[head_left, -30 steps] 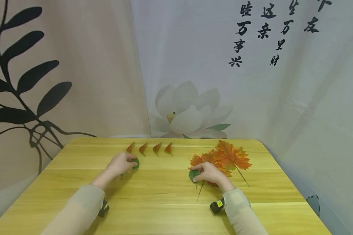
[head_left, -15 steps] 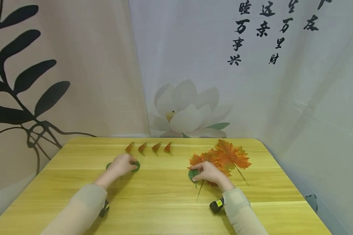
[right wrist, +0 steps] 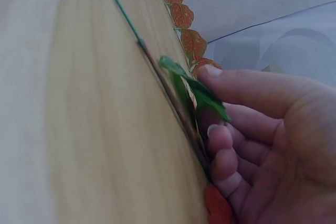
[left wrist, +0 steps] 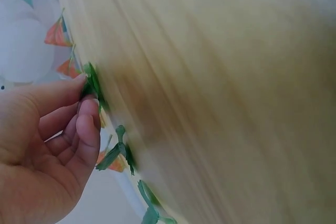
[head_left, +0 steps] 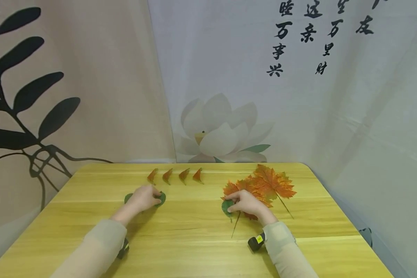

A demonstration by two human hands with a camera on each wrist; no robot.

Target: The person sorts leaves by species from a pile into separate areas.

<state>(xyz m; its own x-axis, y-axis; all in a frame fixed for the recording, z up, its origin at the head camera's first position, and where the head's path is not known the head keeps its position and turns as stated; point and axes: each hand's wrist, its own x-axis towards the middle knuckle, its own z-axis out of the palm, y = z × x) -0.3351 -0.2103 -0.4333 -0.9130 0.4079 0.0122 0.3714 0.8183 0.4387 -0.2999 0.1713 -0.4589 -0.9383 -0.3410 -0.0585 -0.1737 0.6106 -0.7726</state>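
Note:
In the head view my left hand (head_left: 144,199) pinches a small green leaf (head_left: 162,198) between thumb and fingers, low over the table. The left wrist view shows that leaf (left wrist: 93,85) upright at the fingertips, with two more green leaves (left wrist: 121,150) beyond it. One green leaf (head_left: 127,197) peeks out left of my left hand. My right hand (head_left: 247,203) pinches another green leaf (head_left: 226,207) by the orange maple leaves (head_left: 272,181). Its stem end faces the tabletop in the right wrist view, where the leaf (right wrist: 202,90) stands beside a long maple stem (right wrist: 163,80).
Several small orange-red leaves (head_left: 183,176) form a row along the back of the wooden table (head_left: 191,247). A thin maple stem (head_left: 235,226) extends toward the front. Behind the table hangs a printed curtain (head_left: 226,69). Black devices (head_left: 256,243) sit at both wrists.
My left hand has lowered slightly with its green leaf, and a green leaf left of it has come into view. My right hand stays nearly still. The head view shifts a little.

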